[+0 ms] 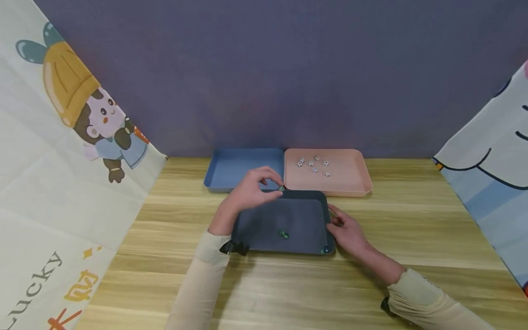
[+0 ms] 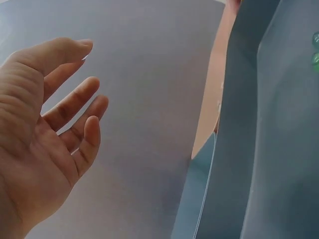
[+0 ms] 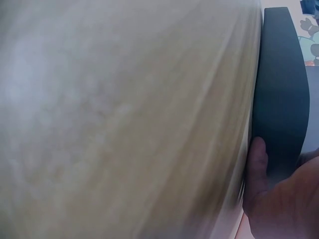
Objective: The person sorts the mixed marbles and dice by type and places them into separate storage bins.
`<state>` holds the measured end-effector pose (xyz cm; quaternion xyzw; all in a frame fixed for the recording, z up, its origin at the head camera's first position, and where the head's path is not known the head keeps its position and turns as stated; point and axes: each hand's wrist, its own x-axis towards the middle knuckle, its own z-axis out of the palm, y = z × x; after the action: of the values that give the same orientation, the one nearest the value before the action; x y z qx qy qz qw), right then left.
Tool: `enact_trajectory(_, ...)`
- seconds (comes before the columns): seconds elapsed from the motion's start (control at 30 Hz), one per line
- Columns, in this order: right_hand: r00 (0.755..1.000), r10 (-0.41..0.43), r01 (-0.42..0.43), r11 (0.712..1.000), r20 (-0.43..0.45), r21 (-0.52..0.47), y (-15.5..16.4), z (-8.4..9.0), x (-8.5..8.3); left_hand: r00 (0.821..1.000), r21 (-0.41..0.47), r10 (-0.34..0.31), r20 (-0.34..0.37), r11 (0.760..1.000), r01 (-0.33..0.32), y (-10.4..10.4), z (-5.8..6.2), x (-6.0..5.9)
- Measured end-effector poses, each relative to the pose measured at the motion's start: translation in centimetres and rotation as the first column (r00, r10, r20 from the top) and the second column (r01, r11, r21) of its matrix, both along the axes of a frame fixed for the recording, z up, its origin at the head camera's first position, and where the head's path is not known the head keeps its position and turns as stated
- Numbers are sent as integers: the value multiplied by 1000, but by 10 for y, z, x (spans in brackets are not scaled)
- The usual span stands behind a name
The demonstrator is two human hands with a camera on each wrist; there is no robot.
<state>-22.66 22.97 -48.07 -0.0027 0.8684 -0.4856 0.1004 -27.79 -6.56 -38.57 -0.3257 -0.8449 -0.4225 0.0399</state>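
- I see my left hand over the far left corner of the dark grey tray; its thumb and forefinger pinch a small green marble, the other fingers loosely curled behind.
- In the left wrist view the same hand shows a relaxed palm with gently bent fingers; the marble is hidden there, off beyond the fingertips.
- My right hand rests against the right rim of the dark grey tray, fingers lying along the wall; the right wrist view shows the thumb pressed to the tray's smooth outer side.
- Inside the dark tray, below my left fingers, lie a pair of green marbles; another bead sits in the near corner beside my right hand.
- Beyond my left fingertips is a blue tray, matte plastic, rounded corners.
- Just beside it, past the marble, a pink tray holds several small white dice.
- All three rest on a pale wood-grain table.
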Motion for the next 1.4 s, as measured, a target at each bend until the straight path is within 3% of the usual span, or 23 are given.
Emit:
enact_trajectory(0.3,1000,8,-8,1000,1,6,1,-1,-1,991,5,130,31,991,-130,-6,-5,-38)
enact_trajectory(0.47,1000,10,-10,1000,3,-20,2,1,0,975,-19,182,130,983,-182,-5,-11,-60)
enact_trajectory(0.6,1000,15,-15,999,-6,-30,3,1,0,950,-4,208,234,977,-213,-6,-23,-81)
enact_trajectory(0.73,1000,16,-17,999,-15,-30,4,0,-1,925,4,217,310,973,-230,-5,-34,-94)
enact_trajectory(1.0,1000,7,-8,999,-26,-36,3,-2,-1,912,-1,216,349,973,-230,-1,-46,-101)
enact_trajectory(1.4,1000,2,-3,1000,-18,-17,3,-3,0,915,46,206,346,971,-236,0,-55,-100)
